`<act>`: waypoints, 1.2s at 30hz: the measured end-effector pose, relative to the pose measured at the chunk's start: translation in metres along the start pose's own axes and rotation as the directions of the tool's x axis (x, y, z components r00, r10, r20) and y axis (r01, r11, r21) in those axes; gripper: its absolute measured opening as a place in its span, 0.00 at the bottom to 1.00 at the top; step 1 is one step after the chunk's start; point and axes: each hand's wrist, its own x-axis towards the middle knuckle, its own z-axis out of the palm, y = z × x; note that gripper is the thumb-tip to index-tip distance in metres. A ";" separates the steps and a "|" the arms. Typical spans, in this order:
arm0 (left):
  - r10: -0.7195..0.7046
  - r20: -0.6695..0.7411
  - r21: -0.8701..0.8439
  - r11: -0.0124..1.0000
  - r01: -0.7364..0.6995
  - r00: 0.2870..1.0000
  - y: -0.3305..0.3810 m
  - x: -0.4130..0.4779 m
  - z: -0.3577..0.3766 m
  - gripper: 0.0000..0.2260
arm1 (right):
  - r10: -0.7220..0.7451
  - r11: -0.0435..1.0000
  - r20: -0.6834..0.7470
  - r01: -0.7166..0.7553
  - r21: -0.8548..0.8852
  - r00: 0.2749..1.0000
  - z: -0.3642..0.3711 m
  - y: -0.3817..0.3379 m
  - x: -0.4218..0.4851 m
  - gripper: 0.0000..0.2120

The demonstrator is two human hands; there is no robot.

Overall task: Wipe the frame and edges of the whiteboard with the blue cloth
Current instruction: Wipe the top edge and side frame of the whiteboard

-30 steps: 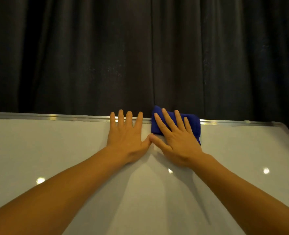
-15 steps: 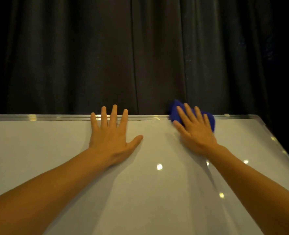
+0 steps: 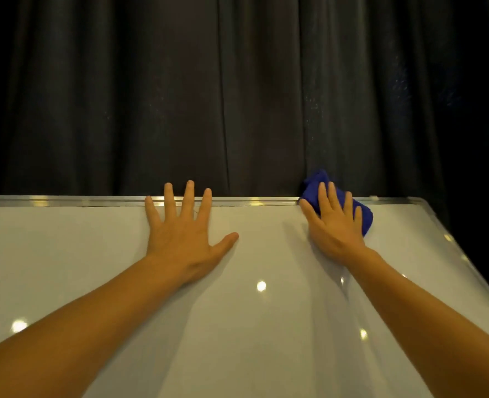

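A large whiteboard [image 3: 94, 254] lies flat in front of me, with a silver metal frame [image 3: 266, 201] along its far edge and down its right side. The blue cloth [image 3: 313, 186] is bunched on the far frame, near the right corner. My right hand [image 3: 333, 225] presses flat on the cloth with straight fingers, covering most of it. My left hand [image 3: 184, 228] lies spread on the board, its fingertips reaching over the far frame.
A dark curtain [image 3: 237, 96] hangs close behind the board's far edge. The board's far right corner [image 3: 418, 201] is just right of the cloth. Ceiling lights reflect as bright spots on the glossy surface.
My right hand has slid the cloth rightward along the far frame, away from my left hand and toward the right corner. My left hand has stayed flat on the board.
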 end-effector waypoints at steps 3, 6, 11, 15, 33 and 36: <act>-0.009 -0.002 -0.019 1.000 0.009 1.000 0.005 0.000 0.002 0.44 | -0.162 0.984 0.013 0.161 0.078 0.987 0.017 -0.049 -0.016 0.38; -0.026 -0.005 -0.003 1.000 0.026 1.000 0.002 0.001 0.004 0.45 | -0.473 0.880 0.034 0.470 0.059 0.881 0.031 -0.079 -0.034 0.36; -0.007 -0.014 -0.026 1.000 0.007 1.000 0.004 0.001 0.005 0.45 | -0.055 0.996 0.003 0.055 -0.073 0.998 -0.001 0.005 0.003 0.34; 0.052 -0.010 -0.038 0.998 -0.053 0.999 0.033 0.006 0.005 0.43 | -0.006 0.999 0.004 0.006 -0.038 1.000 0.010 -0.006 0.003 0.32; 0.031 0.053 -0.015 0.999 -0.030 0.998 0.264 0.021 0.036 0.46 | -0.478 0.872 -0.012 0.473 -0.130 0.878 -0.023 0.183 0.034 0.30; -0.007 0.062 -0.001 1.000 0.007 0.998 0.289 0.024 0.045 0.46 | -0.130 0.989 0.004 0.130 -0.071 0.992 -0.035 0.221 0.054 0.33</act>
